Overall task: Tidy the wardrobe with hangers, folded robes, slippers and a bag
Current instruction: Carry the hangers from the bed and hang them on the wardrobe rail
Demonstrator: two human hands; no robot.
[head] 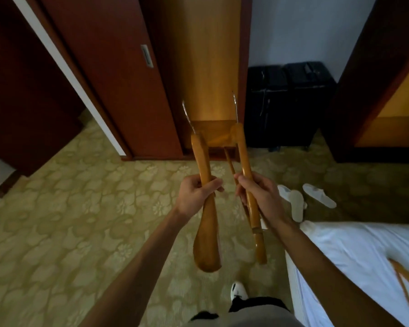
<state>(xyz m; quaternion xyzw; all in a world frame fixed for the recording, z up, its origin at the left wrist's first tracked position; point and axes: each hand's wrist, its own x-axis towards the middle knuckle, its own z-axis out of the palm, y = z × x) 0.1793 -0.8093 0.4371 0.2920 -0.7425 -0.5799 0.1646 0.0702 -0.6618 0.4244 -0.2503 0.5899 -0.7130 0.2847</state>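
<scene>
A: What does the person have in each hand?

B: A wooden hanger apiece. The left hand (195,193) grips the broad-shouldered hanger (206,215) around its middle, fingers (213,185) curled fully round the wood. Its metal hook points away toward the wardrobe and its wide end hangs down toward the floor.

A: And the other?

B: The right hand (261,195) holds the slimmer hanger with a trouser bar (249,182), fingers wrapped tight about the main arm, the thin bar running just beside them on the inner side. Its hook also points up and away.

A: Are the two hangers touching?

B: No, they sit side by side with a gap between them, roughly parallel, both held out in front of the body.

A: Where is the wardrobe?

B: Straight ahead. Its light wooden interior (208,67) shows beside a dark red sliding door (109,79), and the hooks line up with that opening from where the camera looks.

A: Anything else of the job lying about?

B: White slippers (298,201) rest on the patterned carpet (57,220) to the right, near the corner of the bed (354,246). Another wooden hanger (406,284) lies on the white sheet at the far right edge. Two black suitcases (291,102) stand against the wall, right of the wardrobe.
</scene>
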